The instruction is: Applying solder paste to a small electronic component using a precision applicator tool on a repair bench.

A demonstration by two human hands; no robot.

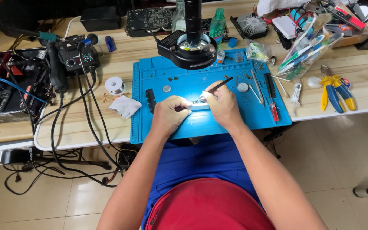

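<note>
My left hand [170, 114] is closed on a small flat device [197, 106] that lies brightly lit on the blue work mat [235, 113], steadying it from the left. My right hand [221, 103] grips a thin black tool [220, 84] like a pen, its tip down on the device between both hands. Directly above hangs a black ring light with a microscope head [189, 47].
A soldering station [76, 57] with cables sits at the left beside a solder spool [115, 85] and a white cloth [125, 105]. Tweezers [257, 87] and a red screwdriver [274, 111] lie on the mat's right; yellow-blue pliers [335, 89], bottles and clutter lie beyond.
</note>
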